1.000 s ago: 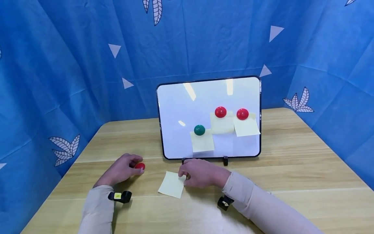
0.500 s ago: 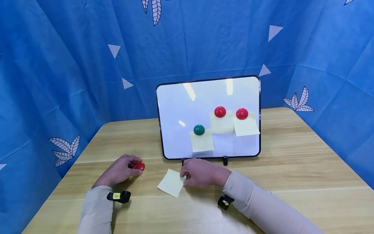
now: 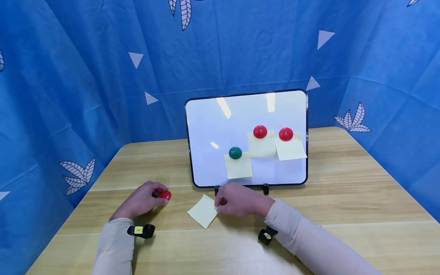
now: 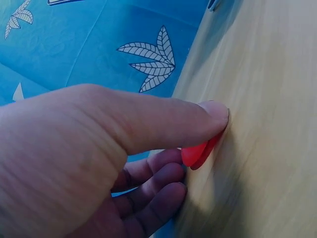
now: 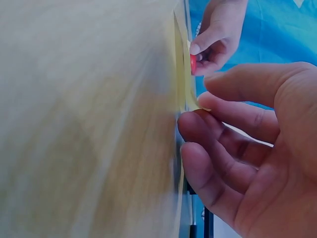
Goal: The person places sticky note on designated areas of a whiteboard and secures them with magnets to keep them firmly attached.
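My left hand (image 3: pixel 146 198) rests low over the table at left and pinches a red domed magnet (image 3: pixel 165 195) between thumb and fingers. Close up, the left wrist view shows the thumb across the red magnet (image 4: pixel 195 153), its edge near the wood. My right hand (image 3: pixel 240 200) is at the right corner of a pale yellow sticky note (image 3: pixel 203 212) on the table. In the right wrist view, the right hand's (image 5: pixel 242 139) fingers are loosely bent. The sticky note's (image 5: pixel 182 64) curled corner meets a fingertip there, with the thumb apart from it.
A black-framed whiteboard (image 3: pixel 209 133) stands behind the hands on small black feet (image 3: pixel 266 189). A green magnet (image 3: pixel 235 152) and two red ones, including this red magnet (image 3: pixel 260 131), hold sticky notes on it. Blue curtain (image 3: pixel 103 76) surrounds the wooden table (image 3: pixel 361 198).
The sticky note on the table has turned, its top corner swinging up and right. My right hand has shifted slightly up and right. My left hand keeps its place with the red magnet.
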`<action>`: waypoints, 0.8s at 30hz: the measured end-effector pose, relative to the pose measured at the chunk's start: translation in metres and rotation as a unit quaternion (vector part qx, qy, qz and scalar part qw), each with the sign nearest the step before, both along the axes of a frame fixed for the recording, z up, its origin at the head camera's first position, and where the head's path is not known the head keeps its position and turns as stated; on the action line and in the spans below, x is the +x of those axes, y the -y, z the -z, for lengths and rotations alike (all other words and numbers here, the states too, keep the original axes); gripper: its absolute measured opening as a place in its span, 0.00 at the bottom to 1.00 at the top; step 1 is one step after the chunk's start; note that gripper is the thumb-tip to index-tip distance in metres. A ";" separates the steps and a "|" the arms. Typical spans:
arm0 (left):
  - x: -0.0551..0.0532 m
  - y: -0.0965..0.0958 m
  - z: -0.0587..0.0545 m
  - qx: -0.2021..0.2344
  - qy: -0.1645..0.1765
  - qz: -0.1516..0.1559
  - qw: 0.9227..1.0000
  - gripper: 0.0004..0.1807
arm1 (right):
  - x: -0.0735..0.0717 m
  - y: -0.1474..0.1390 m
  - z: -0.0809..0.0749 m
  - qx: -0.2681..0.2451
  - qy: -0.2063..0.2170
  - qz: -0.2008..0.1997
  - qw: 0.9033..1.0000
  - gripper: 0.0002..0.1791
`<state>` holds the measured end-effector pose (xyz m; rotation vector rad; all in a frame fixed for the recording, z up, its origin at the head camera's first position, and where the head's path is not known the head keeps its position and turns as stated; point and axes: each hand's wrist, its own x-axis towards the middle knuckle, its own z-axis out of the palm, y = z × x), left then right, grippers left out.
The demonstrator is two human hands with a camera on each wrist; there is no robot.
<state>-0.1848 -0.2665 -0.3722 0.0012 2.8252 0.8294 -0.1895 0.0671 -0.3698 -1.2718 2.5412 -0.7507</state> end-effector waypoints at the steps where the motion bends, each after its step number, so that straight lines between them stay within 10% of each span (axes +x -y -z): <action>1: 0.000 0.000 0.000 0.000 0.001 -0.001 1.000 0.27 | 0.000 0.000 0.000 -0.003 0.000 0.003 1.000 0.05; 24: -0.003 -0.003 0.005 0.008 -0.032 0.022 0.999 0.18 | -0.002 0.000 -0.003 -0.081 0.020 0.100 0.991 0.06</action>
